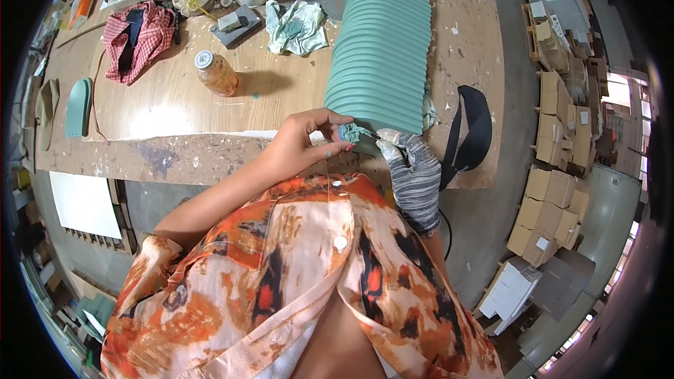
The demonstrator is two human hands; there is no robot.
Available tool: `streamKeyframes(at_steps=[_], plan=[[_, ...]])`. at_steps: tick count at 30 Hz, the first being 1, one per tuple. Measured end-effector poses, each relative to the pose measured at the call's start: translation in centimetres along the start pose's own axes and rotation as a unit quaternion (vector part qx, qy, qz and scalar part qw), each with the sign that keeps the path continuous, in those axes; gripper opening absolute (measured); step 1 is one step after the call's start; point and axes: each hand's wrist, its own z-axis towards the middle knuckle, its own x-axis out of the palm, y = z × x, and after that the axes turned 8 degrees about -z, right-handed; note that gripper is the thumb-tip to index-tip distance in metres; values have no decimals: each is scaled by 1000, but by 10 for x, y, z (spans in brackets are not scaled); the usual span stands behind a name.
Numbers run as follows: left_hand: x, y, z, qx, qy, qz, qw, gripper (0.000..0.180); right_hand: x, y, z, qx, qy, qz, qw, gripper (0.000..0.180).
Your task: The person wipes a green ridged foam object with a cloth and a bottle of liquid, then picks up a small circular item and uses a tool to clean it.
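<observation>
at frame centre i note the bare left hand [303, 142] pinching a teal cloth wad [349, 131]; the gloved right hand [411, 161] grips the nearest green piece [366, 144] below the green stack [379, 42].

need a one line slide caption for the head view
Bare left hand and knit-gloved right hand work a small teal piece beside a long row of teal moulded pieces on a paint-spattered wooden workbench.

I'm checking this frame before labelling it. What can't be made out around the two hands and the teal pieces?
- Head view: the small teal piece between the hands is mostly covered by the left hand and the gloved right hand; its shape is unclear.
- The near end of the row of teal pieces is hidden behind both hands.
- The right hand's grip is hidden by the glove.
- The table's near edge is cut off by the person's shirt.
</observation>
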Motion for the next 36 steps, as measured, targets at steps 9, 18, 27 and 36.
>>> streamKeyframes(at_steps=[9,18,27,36], plan=[[2,1,7,1,8,13,1000,36,-6,-5,-1,-21,20,-70,997,16],[5,2,30,-16,-19,-36,999,34,-20,-9,14,37,19,88,995,13],[12,1,69,203,40,155,966,38,-84,-116,79,-129,-48,-117,984,23],[27,45,96,248,97,180,947,42,-75,-155,132,145,2,60,988,30]])
